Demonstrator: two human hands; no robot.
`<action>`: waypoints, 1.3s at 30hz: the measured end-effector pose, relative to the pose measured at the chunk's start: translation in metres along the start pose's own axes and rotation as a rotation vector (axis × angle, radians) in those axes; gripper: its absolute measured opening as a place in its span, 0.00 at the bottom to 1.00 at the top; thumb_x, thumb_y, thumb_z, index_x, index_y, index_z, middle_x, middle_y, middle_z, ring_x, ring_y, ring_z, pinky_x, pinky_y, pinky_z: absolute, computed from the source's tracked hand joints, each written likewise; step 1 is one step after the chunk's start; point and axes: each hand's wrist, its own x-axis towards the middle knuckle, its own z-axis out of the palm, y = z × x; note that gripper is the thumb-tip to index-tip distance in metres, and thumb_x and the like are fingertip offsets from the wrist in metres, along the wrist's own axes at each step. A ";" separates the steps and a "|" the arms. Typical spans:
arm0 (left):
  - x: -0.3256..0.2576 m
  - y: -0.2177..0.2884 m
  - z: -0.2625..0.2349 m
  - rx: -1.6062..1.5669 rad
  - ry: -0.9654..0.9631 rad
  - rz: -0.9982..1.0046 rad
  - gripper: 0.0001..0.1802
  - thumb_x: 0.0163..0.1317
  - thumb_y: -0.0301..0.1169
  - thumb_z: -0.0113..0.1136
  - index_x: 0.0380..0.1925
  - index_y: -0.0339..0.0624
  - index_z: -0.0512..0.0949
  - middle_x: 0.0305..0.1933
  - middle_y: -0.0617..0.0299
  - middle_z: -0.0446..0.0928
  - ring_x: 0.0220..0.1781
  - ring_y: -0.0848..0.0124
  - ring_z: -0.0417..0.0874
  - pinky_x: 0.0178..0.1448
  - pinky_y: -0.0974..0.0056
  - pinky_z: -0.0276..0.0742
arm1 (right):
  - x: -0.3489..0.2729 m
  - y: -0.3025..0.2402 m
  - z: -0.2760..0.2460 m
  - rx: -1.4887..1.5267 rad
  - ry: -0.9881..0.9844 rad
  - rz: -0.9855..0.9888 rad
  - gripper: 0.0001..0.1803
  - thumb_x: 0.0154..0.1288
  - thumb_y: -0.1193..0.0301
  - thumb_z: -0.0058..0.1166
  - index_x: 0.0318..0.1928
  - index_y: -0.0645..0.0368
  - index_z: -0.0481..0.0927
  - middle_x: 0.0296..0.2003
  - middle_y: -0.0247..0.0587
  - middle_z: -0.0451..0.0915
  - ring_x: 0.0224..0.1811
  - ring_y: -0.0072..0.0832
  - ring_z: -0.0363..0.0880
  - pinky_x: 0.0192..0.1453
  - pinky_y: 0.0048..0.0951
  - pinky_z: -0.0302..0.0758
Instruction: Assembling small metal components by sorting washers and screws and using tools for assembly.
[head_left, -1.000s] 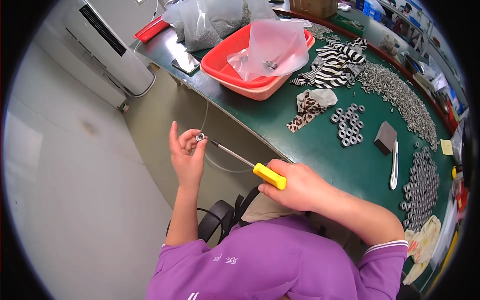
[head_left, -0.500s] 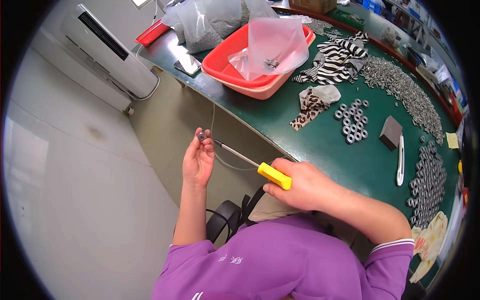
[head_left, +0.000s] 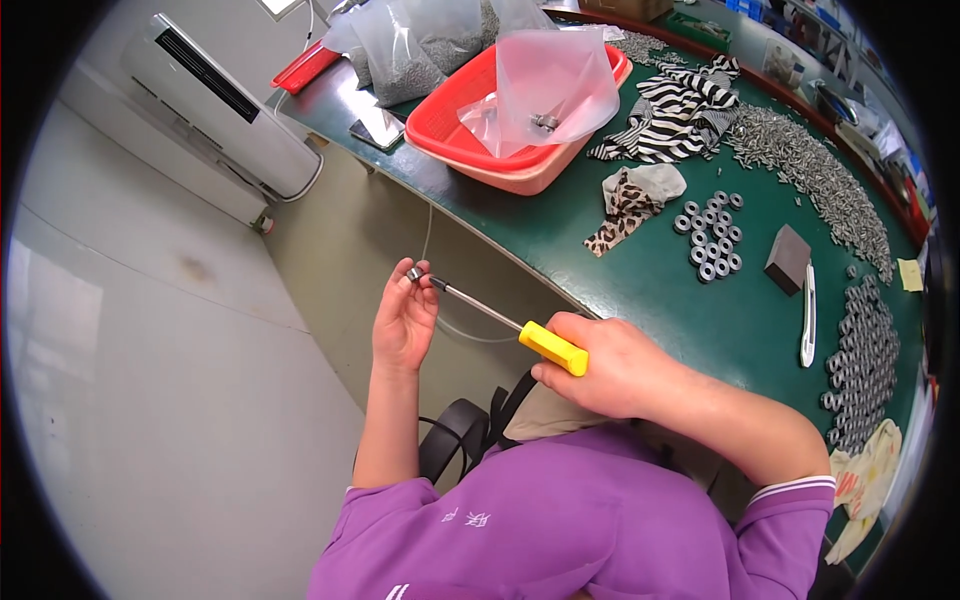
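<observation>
Between the fingertips of my left hand (head_left: 404,320) is a small metal ring (head_left: 414,272), seen from its side. My right hand (head_left: 618,368) is closed round the yellow handle of a screwdriver (head_left: 553,347), whose thin metal shaft points left. Its dark tip lies close beside the ring, at my left fingertips; whether it touches the ring I cannot tell. Both hands are in front of the table's near edge. On the green table (head_left: 490,222), a group of similar rings (head_left: 709,238) sits to the right of a leopard-print cloth (head_left: 630,210).
A red basket (head_left: 440,143) holds a clear bag. Right of the loose rings lie a dark grey block (head_left: 788,258) and a white utility knife (head_left: 808,318). Packed rings (head_left: 862,365) line the right edge, below heaped small metal pins (head_left: 815,185). A striped cloth (head_left: 675,110) lies farther back.
The ring in my left fingers has turned, from showing its hole to showing its side. My right hand keeps its hold on the screwdriver. The whole view has shifted slightly.
</observation>
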 end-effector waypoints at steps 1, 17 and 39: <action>0.001 0.000 -0.001 0.051 -0.029 0.009 0.18 0.67 0.23 0.50 0.57 0.37 0.67 0.50 0.51 0.74 0.48 0.68 0.79 0.51 0.67 0.80 | 0.000 0.000 0.000 0.006 -0.013 0.029 0.18 0.61 0.57 0.57 0.43 0.57 0.74 0.32 0.52 0.81 0.38 0.50 0.80 0.43 0.44 0.75; 0.005 0.009 -0.003 -0.053 -0.089 0.012 0.17 0.70 0.25 0.47 0.58 0.41 0.69 0.54 0.61 0.73 0.59 0.66 0.73 0.62 0.59 0.73 | -0.001 0.002 -0.005 0.012 -0.015 0.025 0.20 0.62 0.55 0.55 0.43 0.59 0.74 0.33 0.53 0.81 0.39 0.50 0.80 0.45 0.45 0.75; 0.003 -0.008 0.000 -0.021 0.015 -0.016 0.13 0.71 0.29 0.49 0.52 0.36 0.72 0.48 0.57 0.75 0.44 0.71 0.77 0.48 0.67 0.79 | 0.002 0.005 0.000 0.021 -0.005 0.021 0.19 0.61 0.56 0.55 0.42 0.60 0.74 0.32 0.53 0.81 0.38 0.50 0.80 0.45 0.46 0.76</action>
